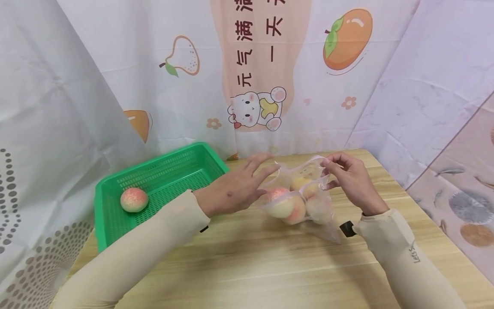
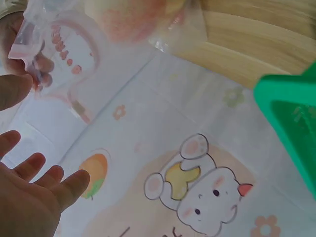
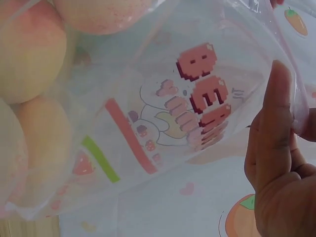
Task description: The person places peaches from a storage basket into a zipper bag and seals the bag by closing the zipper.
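Observation:
A translucent plastic zip bag (image 1: 322,214) lies on the table with several peaches (image 1: 281,207) inside. Its mouth points toward the back, and red printed letters (image 3: 210,94) show on it in the right wrist view. The right hand (image 1: 354,180) pinches the right side of the bag's mouth between thumb and fingers. Just left of the mouth, the left hand (image 1: 236,188) is held with fingers spread; in the left wrist view its fingers (image 2: 69,190) have nothing between them. Another peach (image 1: 134,200) sits in a green plastic basket (image 1: 99,214).
The basket stands at the left of the wooden table (image 1: 247,274), partly behind the left forearm. A printed fabric curtain (image 1: 185,94) hangs right behind the table's back edge, and more fabric (image 1: 455,201) hangs along the right side.

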`<act>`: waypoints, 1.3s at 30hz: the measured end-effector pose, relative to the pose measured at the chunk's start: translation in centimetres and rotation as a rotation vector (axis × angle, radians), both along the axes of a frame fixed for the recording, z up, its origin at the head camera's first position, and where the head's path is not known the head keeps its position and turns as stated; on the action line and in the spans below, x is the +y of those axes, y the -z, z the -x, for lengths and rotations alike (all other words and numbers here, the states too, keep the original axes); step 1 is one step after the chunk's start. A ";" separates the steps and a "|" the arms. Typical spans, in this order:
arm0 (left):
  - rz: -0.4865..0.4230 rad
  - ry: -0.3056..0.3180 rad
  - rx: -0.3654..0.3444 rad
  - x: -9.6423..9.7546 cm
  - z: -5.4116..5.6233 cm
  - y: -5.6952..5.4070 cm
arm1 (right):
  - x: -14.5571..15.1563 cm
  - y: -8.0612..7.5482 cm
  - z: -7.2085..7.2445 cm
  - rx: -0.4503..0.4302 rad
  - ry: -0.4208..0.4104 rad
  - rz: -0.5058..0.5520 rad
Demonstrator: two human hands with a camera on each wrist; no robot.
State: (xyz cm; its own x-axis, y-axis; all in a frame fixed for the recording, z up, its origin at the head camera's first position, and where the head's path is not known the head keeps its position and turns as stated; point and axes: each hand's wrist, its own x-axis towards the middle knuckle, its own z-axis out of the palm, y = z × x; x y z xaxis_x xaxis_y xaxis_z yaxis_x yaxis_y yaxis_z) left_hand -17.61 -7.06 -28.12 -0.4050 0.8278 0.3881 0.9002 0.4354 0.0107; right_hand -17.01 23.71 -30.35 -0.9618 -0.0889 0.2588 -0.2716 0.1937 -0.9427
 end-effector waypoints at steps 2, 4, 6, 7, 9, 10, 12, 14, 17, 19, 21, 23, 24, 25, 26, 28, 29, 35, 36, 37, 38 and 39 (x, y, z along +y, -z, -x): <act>0.009 -0.006 0.014 -0.6 0.0 0.0 | 0.0 -0.1 0.0 0.002 0.003 -0.005; 0.022 -0.020 0.029 -1.3 -0.1 0.0 | 0.0 -0.1 0.0 0.000 0.004 -0.005; 0.028 -0.029 0.038 -1.8 -0.1 0.0 | 0.0 -0.1 0.0 -0.002 0.005 -0.006; 0.029 -0.033 0.041 -2.0 -0.2 0.0 | 0.0 -0.1 0.0 -0.006 0.004 -0.006; 0.033 -0.039 0.044 -2.4 -0.2 0.0 | 0.0 -0.1 0.0 -0.012 0.003 -0.007; 0.034 -0.041 0.045 -2.5 -0.2 0.1 | 0.1 0.0 0.0 -0.014 0.003 -0.009; 0.041 -0.050 0.042 -2.8 -0.2 0.1 | 0.1 0.0 0.0 -0.017 0.003 -0.014; 0.046 -0.066 0.035 -3.2 -0.2 0.0 | 0.0 0.0 0.0 -0.017 0.002 -0.019; 0.050 -0.100 0.029 -3.9 -0.3 -0.2 | -0.1 0.0 -0.1 -0.011 0.000 -0.028; 0.054 -0.123 0.025 -4.5 -0.3 -0.4 | -0.1 -0.1 -0.2 -0.005 0.000 -0.038; 0.059 -0.142 0.020 -5.2 -0.3 -0.5 | -0.2 -0.1 -0.2 0.004 0.000 -0.047; 0.058 -0.151 0.008 -5.8 -0.3 -0.5 | -0.3 -0.2 -0.2 0.012 -0.002 -0.048; 0.060 -0.155 0.002 -6.1 -0.2 -0.5 | -0.4 -0.3 -0.2 0.013 -0.005 -0.044; 0.058 -0.158 -0.002 -6.5 -0.2 -0.4 | -0.4 -0.3 -0.2 0.014 -0.008 -0.038; 0.057 -0.163 -0.006 -6.8 -0.2 -0.4 | -0.5 -0.3 -0.2 0.016 -0.011 -0.035; 0.058 -0.175 -0.009 -7.3 -0.2 -0.3 | -0.5 -0.4 -0.1 0.015 -0.018 -0.028; 0.062 -0.182 -0.004 -7.6 -0.2 -0.2 | -0.6 -0.4 -0.1 0.013 -0.020 -0.027; 0.077 -0.214 0.008 -8.5 -0.2 0.1 | -0.7 -0.4 -0.2 0.006 -0.018 -0.053; 0.077 -0.218 0.007 -8.6 -0.2 0.1 | -0.7 -0.4 -0.3 0.005 -0.018 -0.055; 0.076 -0.220 0.006 -8.7 -0.2 0.2 | -0.8 -0.4 -0.3 0.004 -0.016 -0.057; 0.075 -0.221 0.008 -8.9 -0.2 0.3 | -0.8 -0.4 -0.3 0.003 -0.016 -0.055; 0.076 -0.223 0.010 -9.0 -0.2 0.3 | -0.8 -0.4 -0.3 0.003 -0.014 -0.054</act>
State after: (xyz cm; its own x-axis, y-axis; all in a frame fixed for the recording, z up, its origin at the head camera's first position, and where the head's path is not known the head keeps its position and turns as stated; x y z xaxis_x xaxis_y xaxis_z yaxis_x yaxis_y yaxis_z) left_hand -17.40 -16.09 -28.47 -0.5779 0.7452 0.3329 0.7813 0.6230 -0.0383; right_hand -16.70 22.89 -29.93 -0.9597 -0.1167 0.2557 -0.2771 0.2406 -0.9302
